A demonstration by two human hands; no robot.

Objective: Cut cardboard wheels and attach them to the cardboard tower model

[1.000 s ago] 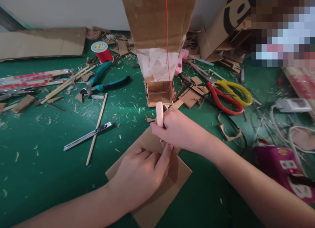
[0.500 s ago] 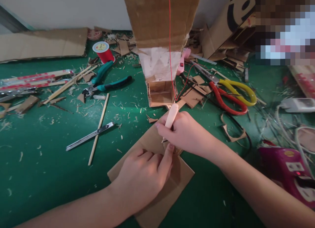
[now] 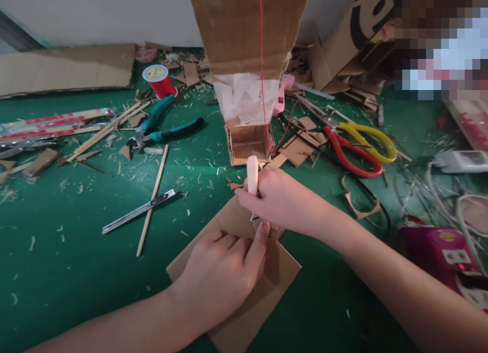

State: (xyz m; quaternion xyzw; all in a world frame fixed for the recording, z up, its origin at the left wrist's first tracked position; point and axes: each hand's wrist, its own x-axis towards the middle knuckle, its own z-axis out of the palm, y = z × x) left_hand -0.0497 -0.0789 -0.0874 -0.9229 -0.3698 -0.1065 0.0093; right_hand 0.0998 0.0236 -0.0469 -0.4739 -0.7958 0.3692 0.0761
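My left hand [image 3: 223,271] lies curled on a brown cardboard sheet [image 3: 244,312] on the green table, its thumb pointing up toward my other hand. My right hand [image 3: 282,200] is closed round a pale, cream-coloured handle [image 3: 252,174] that sticks up out of the fist; its lower end is hidden between my hands, over the sheet's far edge. Just beyond stands a tall cardboard structure [image 3: 247,32] with a small open box [image 3: 248,144] at its foot and a red thread [image 3: 262,63] hanging down its front.
On the left lie teal pliers [image 3: 163,126], a red thread spool [image 3: 160,81], a metal utility knife [image 3: 139,210], wooden sticks and shavings. Red-and-yellow scissors [image 3: 358,144], cardboard scraps and cables lie on the right, with a purple power strip [image 3: 446,251] near my right forearm.
The pale handle in my right hand tilted to the right, then swung back upright. My left hand has stayed pressed on the cardboard sheet.
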